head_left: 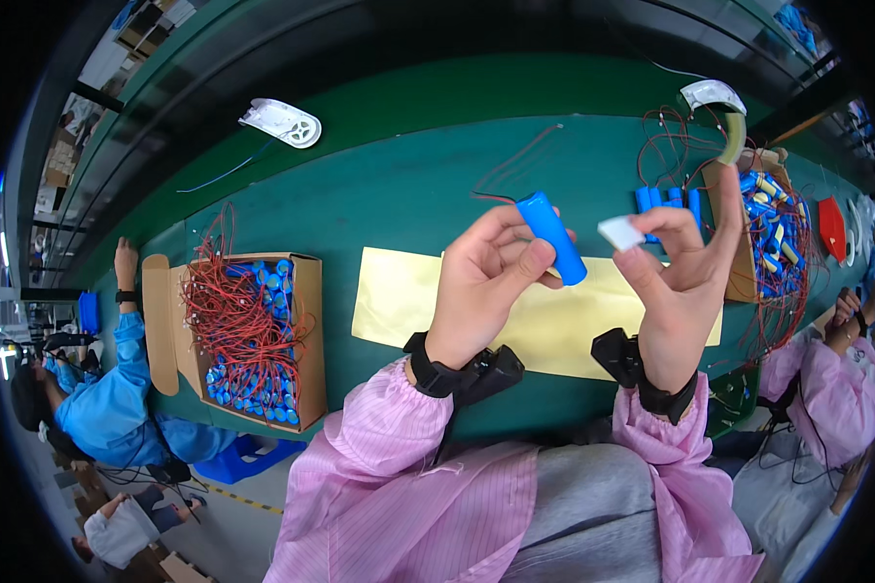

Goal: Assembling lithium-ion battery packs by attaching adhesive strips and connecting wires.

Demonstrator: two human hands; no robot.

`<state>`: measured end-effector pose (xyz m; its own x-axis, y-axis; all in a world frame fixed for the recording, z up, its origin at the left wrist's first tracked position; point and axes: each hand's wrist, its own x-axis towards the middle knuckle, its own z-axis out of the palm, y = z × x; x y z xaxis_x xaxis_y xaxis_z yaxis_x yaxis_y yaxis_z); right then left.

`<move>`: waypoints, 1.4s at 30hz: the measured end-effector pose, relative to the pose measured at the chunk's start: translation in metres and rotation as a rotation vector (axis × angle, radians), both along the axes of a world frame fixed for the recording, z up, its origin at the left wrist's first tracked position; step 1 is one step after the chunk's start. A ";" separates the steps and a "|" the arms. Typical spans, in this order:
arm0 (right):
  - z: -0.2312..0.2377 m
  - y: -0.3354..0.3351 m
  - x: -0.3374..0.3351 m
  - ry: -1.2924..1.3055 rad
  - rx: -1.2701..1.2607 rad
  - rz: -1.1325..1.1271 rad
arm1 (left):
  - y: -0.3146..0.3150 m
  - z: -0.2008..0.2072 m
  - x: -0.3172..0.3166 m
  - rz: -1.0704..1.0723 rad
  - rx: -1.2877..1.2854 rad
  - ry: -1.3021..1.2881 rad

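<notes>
My left hand (489,267) is closed around a blue cylindrical battery (552,238), held tilted above the table. Thin red and black wires (515,165) trail from its upper end. Between thumb and forefinger, my right hand (685,277) pinches a small white square pad (619,233), just right of the battery and apart from it. One finger of that hand points up, its tip overlapping a curved yellowish strip (734,141); whether they touch I cannot tell. Under both hands lies a yellow sheet (394,301). Several blue batteries (673,204) stand behind my right hand.
A cardboard box (311,340) of wired batteries stands at left, another box (742,257) of batteries at right. White plastic housings (287,123) (712,95) lie at the back of the green table (379,194). Co-workers (117,398) (831,379) sit on both sides.
</notes>
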<state>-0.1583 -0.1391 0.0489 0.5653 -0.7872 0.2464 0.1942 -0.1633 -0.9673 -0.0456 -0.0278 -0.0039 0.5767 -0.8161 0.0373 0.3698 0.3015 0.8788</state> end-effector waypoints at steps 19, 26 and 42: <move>-0.020 0.004 -0.006 -0.061 0.531 0.281 | 0.001 0.001 -0.002 0.047 0.004 0.001; -0.022 0.007 -0.003 -0.063 0.533 0.288 | 0.003 0.004 -0.001 0.082 0.010 -0.011; -0.026 0.009 0.000 -0.027 0.424 0.170 | 0.001 0.005 -0.008 0.155 0.063 -0.101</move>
